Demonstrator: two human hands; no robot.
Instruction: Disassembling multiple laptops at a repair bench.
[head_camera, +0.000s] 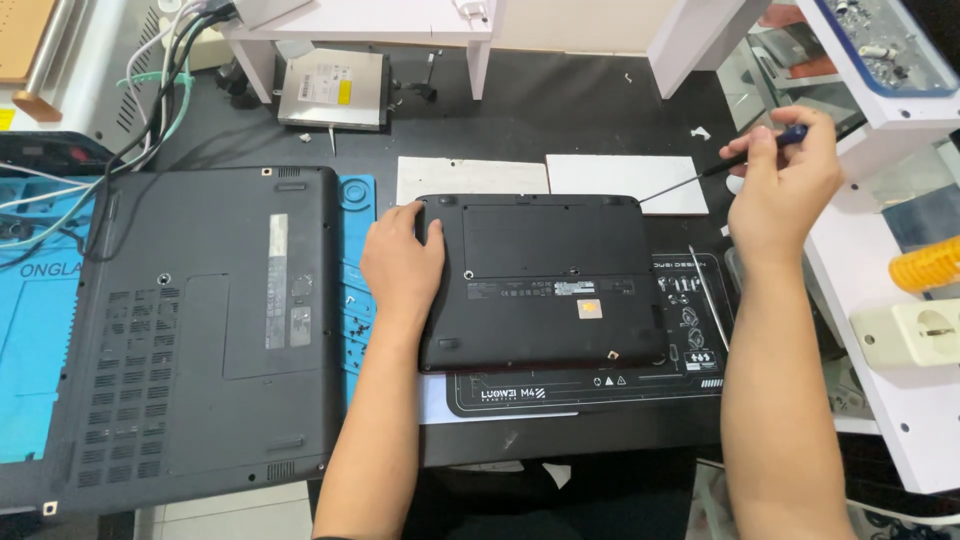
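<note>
A small black laptop (545, 280) lies upside down on a black mat (600, 385) in the middle of the desk. My left hand (402, 262) rests flat on its left edge, near the back corner. My right hand (785, 185) is raised to the right of the laptop and grips a screwdriver (715, 168) by its dark and blue handle. The thin shaft points left, with its tip over a white panel (625, 180) behind the laptop.
A larger black laptop (200, 330) lies bottom up at the left on a blue mat (30, 340). An optical drive (333, 90) and cables (160, 70) sit at the back. A thin rod (708, 297) lies on the mat's right side. White shelving (890, 300) with a socket (905, 333) stands to the right.
</note>
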